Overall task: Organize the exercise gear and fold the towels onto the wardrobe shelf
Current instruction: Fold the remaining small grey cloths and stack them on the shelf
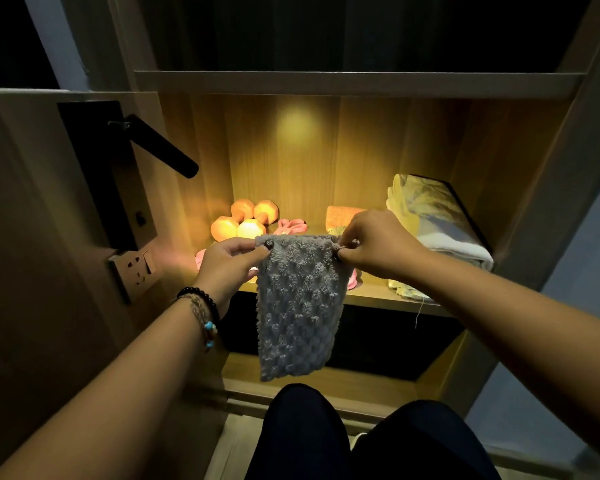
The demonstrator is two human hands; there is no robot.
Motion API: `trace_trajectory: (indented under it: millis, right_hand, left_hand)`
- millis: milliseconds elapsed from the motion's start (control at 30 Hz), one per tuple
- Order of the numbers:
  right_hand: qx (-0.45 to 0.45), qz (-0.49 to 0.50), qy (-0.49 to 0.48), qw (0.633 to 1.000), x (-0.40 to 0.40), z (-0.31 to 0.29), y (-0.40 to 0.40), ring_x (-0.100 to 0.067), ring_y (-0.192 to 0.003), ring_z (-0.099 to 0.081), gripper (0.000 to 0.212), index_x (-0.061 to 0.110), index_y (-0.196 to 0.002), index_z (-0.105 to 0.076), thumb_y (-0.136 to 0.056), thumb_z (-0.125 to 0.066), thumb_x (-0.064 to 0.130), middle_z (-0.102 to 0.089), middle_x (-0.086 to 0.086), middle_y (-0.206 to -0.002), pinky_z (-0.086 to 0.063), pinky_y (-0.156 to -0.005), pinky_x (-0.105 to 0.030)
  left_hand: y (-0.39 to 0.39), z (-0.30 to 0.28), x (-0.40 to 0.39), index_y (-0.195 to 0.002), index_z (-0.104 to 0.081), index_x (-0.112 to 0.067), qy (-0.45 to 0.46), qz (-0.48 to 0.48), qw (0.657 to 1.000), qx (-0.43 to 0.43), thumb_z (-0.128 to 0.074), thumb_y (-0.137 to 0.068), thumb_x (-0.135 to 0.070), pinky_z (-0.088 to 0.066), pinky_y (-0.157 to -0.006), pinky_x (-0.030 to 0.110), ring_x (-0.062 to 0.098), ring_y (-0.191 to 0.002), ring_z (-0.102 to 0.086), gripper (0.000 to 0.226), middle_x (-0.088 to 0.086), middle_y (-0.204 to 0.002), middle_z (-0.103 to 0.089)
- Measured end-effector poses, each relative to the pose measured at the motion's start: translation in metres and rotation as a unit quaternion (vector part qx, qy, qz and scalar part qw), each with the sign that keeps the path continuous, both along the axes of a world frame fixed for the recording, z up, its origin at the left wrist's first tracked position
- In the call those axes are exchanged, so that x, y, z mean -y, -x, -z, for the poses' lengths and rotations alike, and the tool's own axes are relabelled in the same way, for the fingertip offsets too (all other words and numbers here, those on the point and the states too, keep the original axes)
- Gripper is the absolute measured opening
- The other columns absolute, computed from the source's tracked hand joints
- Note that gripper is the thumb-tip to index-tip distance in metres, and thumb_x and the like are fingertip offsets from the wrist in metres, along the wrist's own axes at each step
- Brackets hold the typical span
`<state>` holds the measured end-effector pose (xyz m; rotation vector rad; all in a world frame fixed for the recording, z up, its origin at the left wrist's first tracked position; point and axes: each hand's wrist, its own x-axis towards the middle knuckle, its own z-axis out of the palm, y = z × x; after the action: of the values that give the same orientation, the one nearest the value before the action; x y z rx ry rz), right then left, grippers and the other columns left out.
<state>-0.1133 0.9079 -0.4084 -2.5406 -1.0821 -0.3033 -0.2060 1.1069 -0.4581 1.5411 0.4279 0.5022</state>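
A lamp lights the wardrobe shelf [378,296] warmly. In front of it a grey towel [300,306] hangs by its top corners: the left hand [227,263] pinches one, the right hand [378,242] pinches the other. On the shelf behind sit two dumbbells [245,220] at the left, pink bands [291,226] beside them, and folded towels [437,230] at the right.
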Motion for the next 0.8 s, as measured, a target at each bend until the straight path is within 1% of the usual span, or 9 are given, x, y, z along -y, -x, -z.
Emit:
trace_trajectory:
  millis: [67, 167, 233, 300, 400, 467, 567, 700, 800]
  right_hand:
    - [-0.002, 0.0, -0.068, 0.998, -0.005, 0.009, -0.005, -0.013, -0.074, -0.058, 0.015, 0.009, -0.088, -0.078, -0.08, -0.068, 0.016, -0.072, -0.006, -0.085, -0.043, -0.062, -0.023]
    - [-0.008, 0.006, -0.13, 0.991, -0.008, 0.017, -0.011, -0.008, -0.07, -0.055, 0.01, 0.012, -0.084, -0.077, -0.077, -0.069, 0.014, -0.07, -0.001, -0.082, -0.035, -0.058, -0.011]
    - [-0.036, 0.008, -0.152, 0.988, -0.009, 0.02, -0.015, -0.009, -0.069, -0.057, 0.008, 0.015, -0.08, -0.073, -0.076, -0.068, 0.01, -0.07, 0.0, -0.079, -0.039, -0.058, -0.013]
    - [-0.051, 0.002, -0.166, 0.985, -0.01, 0.023, -0.016, -0.011, -0.07, -0.057, 0.012, 0.018, -0.079, -0.068, -0.077, -0.067, 0.006, -0.067, 0.0, -0.077, -0.044, -0.062, -0.022]
    - [-0.048, -0.006, -0.181, 0.982, -0.004, 0.034, -0.014, -0.009, -0.07, -0.056, 0.018, 0.019, -0.091, -0.067, -0.078, -0.067, 0.007, -0.065, 0.001, -0.08, -0.046, -0.067, -0.025]
    - [-0.049, -0.016, -0.166, 0.985, 0.004, 0.047, -0.008, -0.008, -0.075, -0.057, 0.026, 0.018, -0.104, -0.069, -0.08, -0.067, 0.008, -0.065, 0.001, -0.087, -0.048, -0.074, -0.024]
    - [-0.06, -0.057, -0.149, 0.985, 0.019, 0.073, 0.01, -0.013, -0.086, -0.058, 0.02, 0.016, -0.098, -0.072, -0.081, -0.068, 0.005, -0.062, 0.002, -0.093, -0.05, -0.081, -0.03]
    - [-0.158, -0.078, -0.145, 0.974, 0.041, 0.108, 0.045, -0.002, -0.09, -0.058, 0.021, 0.027, -0.087, -0.07, -0.084, -0.069, 0.007, -0.064, 0.011, -0.094, -0.05, -0.081, -0.023]
    - [-0.253, -0.068, -0.167, 0.95, 0.055, 0.135, 0.065, -0.002, -0.088, -0.063, 0.018, 0.023, -0.089, -0.072, -0.086, -0.067, 0.007, -0.069, 0.009, -0.09, -0.052, -0.08, -0.023]
  left_hand:
    - [-0.003, 0.002, -0.006, -0.088, -0.065, -0.014, 0.003, -0.012, 1.0, 0.011, -0.071, -0.084, -0.009, -0.052, -0.089, 0.034, 0.019, -0.1, -0.063, 0.01, 0.005, -0.099, -0.068]
    - [-0.005, 0.004, -0.011, -0.096, -0.062, -0.018, 0.004, -0.01, 1.0, 0.025, -0.071, -0.083, -0.007, -0.053, -0.076, 0.024, 0.009, -0.088, -0.065, 0.02, -0.002, -0.09, -0.07]
    - [-0.007, 0.003, -0.01, -0.101, -0.065, -0.017, -0.019, 0.005, 0.999, 0.031, -0.068, -0.085, -0.005, -0.051, -0.067, 0.016, 0.0, -0.079, -0.065, 0.02, -0.006, -0.085, -0.07]
    - [-0.007, 0.004, -0.007, -0.1, -0.068, -0.013, -0.046, 0.004, 0.998, 0.034, -0.067, -0.086, -0.003, -0.05, -0.064, 0.012, 0.0, -0.077, -0.064, 0.017, -0.006, -0.086, -0.069]
    - [0.0, 0.012, -0.004, -0.097, -0.069, -0.011, -0.062, 0.001, 0.998, 0.032, -0.067, -0.086, -0.003, -0.051, -0.074, 0.018, 0.007, -0.087, -0.063, 0.013, -0.002, -0.094, -0.07]
    - [0.01, 0.024, -0.001, -0.094, -0.069, -0.013, -0.069, 0.008, 0.997, 0.023, -0.067, -0.087, -0.005, -0.049, -0.072, 0.018, 0.004, -0.087, -0.064, 0.011, -0.004, -0.093, -0.07]
    - [0.031, 0.051, 0.009, -0.088, -0.065, -0.014, -0.06, 0.033, 0.997, 0.021, -0.065, -0.087, -0.003, -0.049, -0.067, 0.014, 0.004, -0.083, -0.065, 0.011, -0.005, -0.086, -0.07]
    - [0.066, 0.092, 0.029, -0.09, -0.062, -0.008, -0.062, 0.055, 0.997, 0.003, -0.061, -0.089, -0.004, -0.052, -0.068, 0.021, 0.013, -0.085, -0.064, 0.004, 0.005, -0.089, -0.067]
    - [0.09, 0.119, 0.043, -0.089, -0.059, -0.001, -0.057, 0.057, 0.997, -0.002, -0.06, -0.09, -0.002, -0.05, -0.066, 0.024, 0.013, -0.078, -0.062, 0.001, 0.006, -0.082, -0.065]
